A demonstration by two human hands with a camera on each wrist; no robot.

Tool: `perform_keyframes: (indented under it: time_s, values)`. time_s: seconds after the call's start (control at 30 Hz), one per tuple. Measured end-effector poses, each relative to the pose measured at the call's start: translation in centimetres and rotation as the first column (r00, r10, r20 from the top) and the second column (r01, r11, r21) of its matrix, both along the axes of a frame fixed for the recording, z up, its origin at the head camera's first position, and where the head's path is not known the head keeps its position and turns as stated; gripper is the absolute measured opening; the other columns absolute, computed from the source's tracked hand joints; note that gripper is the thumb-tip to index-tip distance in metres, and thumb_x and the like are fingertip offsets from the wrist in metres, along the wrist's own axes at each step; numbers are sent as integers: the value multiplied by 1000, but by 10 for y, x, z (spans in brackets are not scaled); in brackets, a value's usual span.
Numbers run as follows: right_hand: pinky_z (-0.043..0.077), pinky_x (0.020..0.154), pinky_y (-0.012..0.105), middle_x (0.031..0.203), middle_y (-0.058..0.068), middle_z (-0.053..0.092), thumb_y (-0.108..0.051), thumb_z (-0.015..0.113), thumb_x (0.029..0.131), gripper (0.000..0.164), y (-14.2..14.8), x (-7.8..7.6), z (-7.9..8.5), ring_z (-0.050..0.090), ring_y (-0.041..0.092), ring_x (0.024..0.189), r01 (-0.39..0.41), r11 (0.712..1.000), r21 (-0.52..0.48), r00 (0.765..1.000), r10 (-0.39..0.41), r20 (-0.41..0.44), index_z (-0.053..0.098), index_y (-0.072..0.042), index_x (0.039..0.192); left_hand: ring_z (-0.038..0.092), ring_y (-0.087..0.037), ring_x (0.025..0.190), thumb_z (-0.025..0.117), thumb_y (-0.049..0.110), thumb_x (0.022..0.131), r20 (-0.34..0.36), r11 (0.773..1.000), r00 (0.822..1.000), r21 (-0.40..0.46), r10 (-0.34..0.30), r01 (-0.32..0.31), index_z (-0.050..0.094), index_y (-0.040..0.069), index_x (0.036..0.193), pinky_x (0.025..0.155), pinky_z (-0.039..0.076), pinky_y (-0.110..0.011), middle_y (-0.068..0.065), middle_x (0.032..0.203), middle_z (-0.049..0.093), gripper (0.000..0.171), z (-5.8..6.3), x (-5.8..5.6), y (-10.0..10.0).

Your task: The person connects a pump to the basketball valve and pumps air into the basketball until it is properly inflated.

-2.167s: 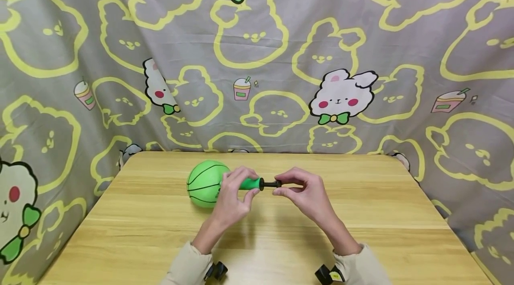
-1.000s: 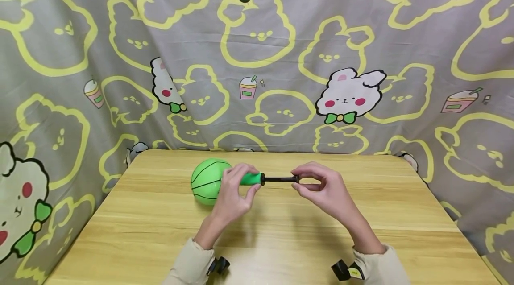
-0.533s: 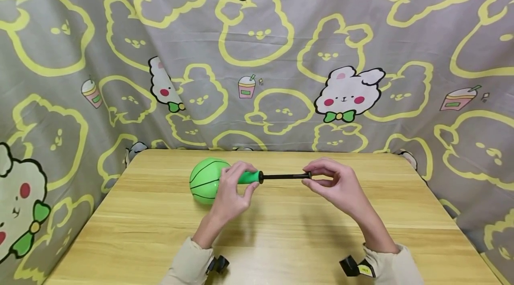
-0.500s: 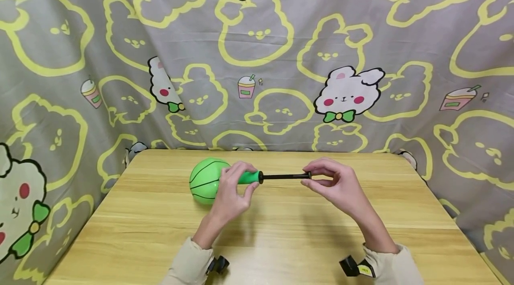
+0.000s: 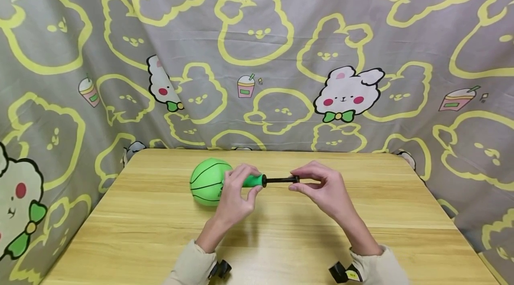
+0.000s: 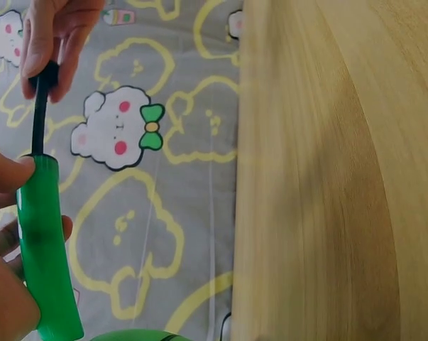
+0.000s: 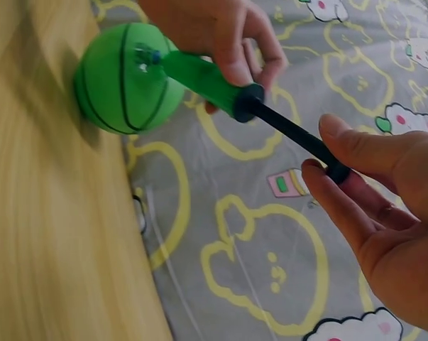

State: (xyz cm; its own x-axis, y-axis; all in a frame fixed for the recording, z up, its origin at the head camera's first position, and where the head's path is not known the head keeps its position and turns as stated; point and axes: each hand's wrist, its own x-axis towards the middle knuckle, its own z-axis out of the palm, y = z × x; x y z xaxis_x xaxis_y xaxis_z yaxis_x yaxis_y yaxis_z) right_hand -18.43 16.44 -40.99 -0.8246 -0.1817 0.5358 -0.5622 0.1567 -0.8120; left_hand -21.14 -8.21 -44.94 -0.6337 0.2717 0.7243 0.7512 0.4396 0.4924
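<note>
A green ball [image 5: 206,182] with black seam lines sits on the wooden table, left of centre. The green barrel of a hand pump [image 7: 203,82] points into the ball, its tip meeting the ball's surface in the right wrist view. My left hand [image 5: 237,196] grips that barrel, fingers over the top and thumb below. Out of the barrel's right end comes a black plunger rod [image 5: 279,180], partly drawn out. My right hand [image 5: 323,187] pinches the knob at the rod's end between thumb and fingers. In the left wrist view only the ball's top edge shows.
The wooden table [image 5: 281,240] spreads under both hands. Behind it and along the sides hangs a grey curtain [image 5: 273,71] with yellow outlines and rabbit prints. Each wrist wears a small black camera, the right one [image 5: 339,271] near the front edge.
My right hand first drew the plunger out to the right, lengthening the rod, and has since pushed it partway back left. The left hand keeps its grip on the barrel; the ball stays put.
</note>
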Motion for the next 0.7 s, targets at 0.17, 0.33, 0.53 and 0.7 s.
perform_keyframes:
  time_s: [0.17, 0.33, 0.53, 0.7]
  values:
    - [60, 74, 34, 98, 9, 71, 4, 84, 79, 29, -9, -1, -5, 71, 23, 89, 7, 1000, -3, 1000, -7, -4, 79, -9, 104, 63, -22, 108, 75, 5, 82, 20, 1000, 1000, -11, -4, 4, 66, 9, 105, 94, 36, -48, -4, 109, 68, 25, 0, 1, 1]
    - [60, 73, 34, 97, 8, 71, 3, 84, 78, 29, -17, -1, -10, 71, 22, 90, 16, 1000, -10, 1000, -16, -18, 79, -9, 104, 63, -21, 107, 74, 5, 83, 30, 1000, 1000, -25, -3, 4, 65, 10, 104, 94, 37, -47, -3, 109, 67, 24, 0, 3, 3]
    - [60, 72, 34, 96, 7, 72, 4, 84, 78, 28, -28, -2, -19, 72, 23, 89, 11, 1000, -25, 1000, -12, -27, 79, -8, 103, 63, -20, 105, 76, 3, 80, 12, 1000, 1000, -19, -21, 21, 65, 10, 102, 92, 37, -46, -2, 107, 67, 25, -1, 5, 5]
    - [60, 73, 34, 96, 9, 71, 2, 84, 79, 26, -34, -2, -23, 72, 24, 88, -21, 1000, -7, 999, 20, -38, 78, -5, 104, 63, -18, 104, 76, 3, 81, 25, 999, 999, -23, -49, 49, 65, 11, 102, 92, 35, -44, 0, 106, 66, 25, -2, 6, 7]
